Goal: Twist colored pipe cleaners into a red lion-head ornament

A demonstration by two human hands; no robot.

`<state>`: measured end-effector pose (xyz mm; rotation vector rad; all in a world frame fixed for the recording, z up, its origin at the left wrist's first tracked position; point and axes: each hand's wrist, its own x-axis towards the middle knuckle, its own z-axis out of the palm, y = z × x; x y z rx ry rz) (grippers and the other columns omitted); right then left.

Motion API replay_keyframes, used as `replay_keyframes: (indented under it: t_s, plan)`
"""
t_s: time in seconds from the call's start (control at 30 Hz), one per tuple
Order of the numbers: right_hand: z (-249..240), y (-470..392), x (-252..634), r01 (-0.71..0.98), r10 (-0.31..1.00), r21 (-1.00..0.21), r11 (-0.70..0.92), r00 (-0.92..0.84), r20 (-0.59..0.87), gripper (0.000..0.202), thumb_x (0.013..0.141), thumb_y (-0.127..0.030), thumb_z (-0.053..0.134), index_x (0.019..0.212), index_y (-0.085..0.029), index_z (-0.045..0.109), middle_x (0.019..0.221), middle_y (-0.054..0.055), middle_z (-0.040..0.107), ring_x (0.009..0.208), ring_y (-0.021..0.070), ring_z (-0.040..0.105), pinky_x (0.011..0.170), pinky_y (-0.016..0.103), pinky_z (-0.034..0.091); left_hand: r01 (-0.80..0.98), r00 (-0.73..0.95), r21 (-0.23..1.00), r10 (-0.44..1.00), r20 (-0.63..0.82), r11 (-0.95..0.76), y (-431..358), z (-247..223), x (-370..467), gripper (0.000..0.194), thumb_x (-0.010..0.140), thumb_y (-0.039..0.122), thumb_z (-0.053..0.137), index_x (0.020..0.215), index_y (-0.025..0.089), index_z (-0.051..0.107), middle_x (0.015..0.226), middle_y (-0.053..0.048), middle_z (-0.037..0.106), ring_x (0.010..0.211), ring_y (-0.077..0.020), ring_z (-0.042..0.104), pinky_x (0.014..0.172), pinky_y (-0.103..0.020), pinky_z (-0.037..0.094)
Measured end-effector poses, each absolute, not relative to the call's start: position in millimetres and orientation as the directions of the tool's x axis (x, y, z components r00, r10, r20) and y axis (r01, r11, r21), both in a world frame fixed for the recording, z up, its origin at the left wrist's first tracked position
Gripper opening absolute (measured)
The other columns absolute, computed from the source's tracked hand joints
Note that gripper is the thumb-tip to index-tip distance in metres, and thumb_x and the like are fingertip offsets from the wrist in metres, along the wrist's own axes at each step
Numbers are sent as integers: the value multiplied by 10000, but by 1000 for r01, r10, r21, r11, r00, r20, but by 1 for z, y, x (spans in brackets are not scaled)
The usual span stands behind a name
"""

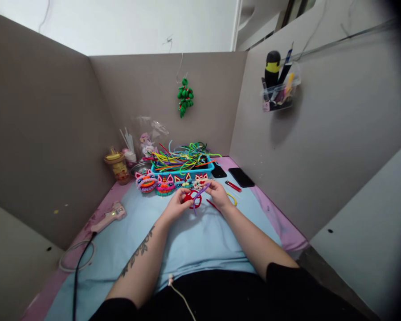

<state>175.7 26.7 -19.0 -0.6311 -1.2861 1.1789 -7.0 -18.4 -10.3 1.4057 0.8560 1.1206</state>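
Note:
My left hand [176,206] is closed on a red looped pipe-cleaner piece [197,206], held above the light blue cloth. Pinched in my right hand [218,195] is a purple pipe cleaner [201,192], which crosses the red piece and hangs down at its lower end. My fingers cover part of both. A loose red pipe cleaner [213,204] lies by my right wrist, and a yellow curved one [233,198] is just beyond it. Several fuzzy animal-face pieces with ears, such as a pink one [165,185], stand in a row beyond my hands.
A blue basket [183,174] full of colourful pipe cleaners stands at the back. On the left are a glue gun [110,217] with its cord and a lidded cup [117,166]. A red cutter [233,186] and a black phone [241,177] lie right. Grey partitions enclose three sides.

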Motion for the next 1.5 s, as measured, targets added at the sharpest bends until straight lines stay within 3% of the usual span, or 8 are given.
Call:
replay_keyframes:
  t_s: [0.3,0.53,0.73,0.87,1.0,1.17,1.3,1.5]
  plan:
    - [-17,23,173,-255,910,-923,290,-227,348,195,680,-362,677,752,-202,593,787,-5,605,770,157,564,785,317,434,-94,314,982,931,185,-163,-19,-12,-5,410,673,330,683,961,191,426,764,12,602,651,-115,571,648,-254,420]
    - [-18,23,172,-113,924,-965,237,-281,259,137,598,-293,694,652,-173,657,1118,59,563,986,222,528,861,347,404,-120,304,977,930,206,-177,-22,-7,-4,397,674,323,688,961,198,446,834,-8,621,726,-131,587,693,-261,424]
    - [-23,27,171,-221,942,-951,215,-212,262,181,628,-338,680,686,-174,630,878,35,631,842,187,556,827,335,407,-56,266,980,943,197,-189,-20,-11,-4,401,675,329,682,973,195,449,782,3,605,675,-119,571,657,-244,422]
    - [-24,27,171,-229,931,-945,232,-228,284,205,666,-369,664,689,-175,602,684,-10,589,683,145,545,744,308,416,-23,254,979,946,200,-201,-20,-13,-4,392,679,334,673,971,196,451,771,7,598,663,-118,564,652,-249,422]
    - [-21,23,169,-175,925,-956,234,-264,274,184,646,-299,677,768,-174,618,682,-23,589,666,128,548,717,290,424,2,267,975,940,214,-223,-23,-9,-3,379,683,321,667,972,195,456,786,7,595,668,-111,549,639,-233,409]
    - [-19,17,165,-179,927,-977,114,-336,169,435,605,-192,671,1031,-204,581,703,-36,617,677,126,580,737,297,450,16,274,965,929,248,-262,-25,-7,-2,354,698,310,656,963,192,453,794,5,591,664,-108,536,625,-233,403]
    - [-18,17,166,-139,898,-978,158,-393,201,406,630,-217,662,1030,-211,588,789,-2,655,766,155,609,788,328,457,3,257,969,937,237,-246,-23,-8,-3,373,687,327,670,962,196,454,780,11,592,660,-111,535,622,-231,390]
    - [-18,26,174,-140,891,-946,291,-320,322,306,670,-259,635,971,-209,617,1040,43,625,1014,206,565,907,360,410,-49,148,977,966,212,-207,-18,-10,-7,395,679,326,686,966,196,447,709,26,580,619,-107,533,606,-224,378]
